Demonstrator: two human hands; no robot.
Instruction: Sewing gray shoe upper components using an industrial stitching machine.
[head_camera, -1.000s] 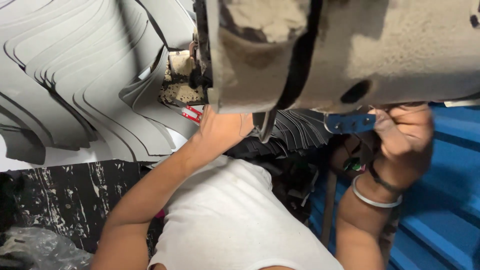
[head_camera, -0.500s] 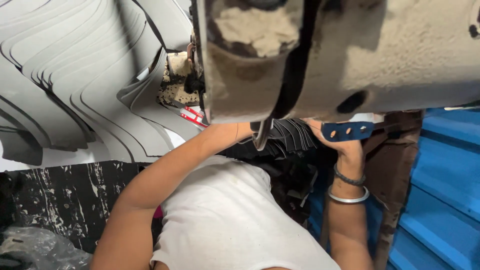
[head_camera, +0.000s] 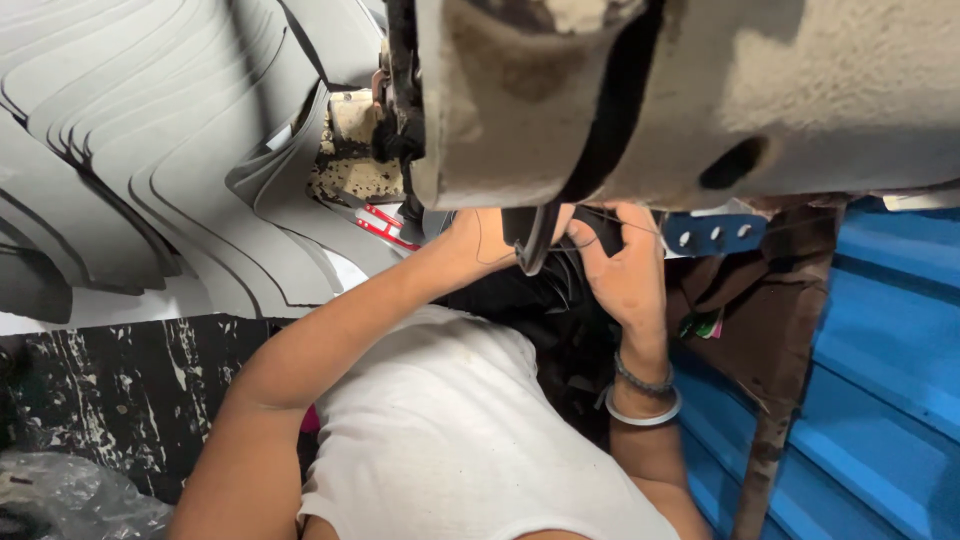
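We reach up with both hands under the grimy machine body. Our left hand and right hand meet at the black part hanging there; whether either grip is closed, we cannot tell.

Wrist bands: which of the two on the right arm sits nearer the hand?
The dark beaded band sits nearer the right hand; the plain silver bangle lies below it, toward the elbow.

You get soft, even light here. The big worn beige metal machine body looks blurry because it is close. Below it lies dark shadow. Left of it, stacked grey sheets look sharp.
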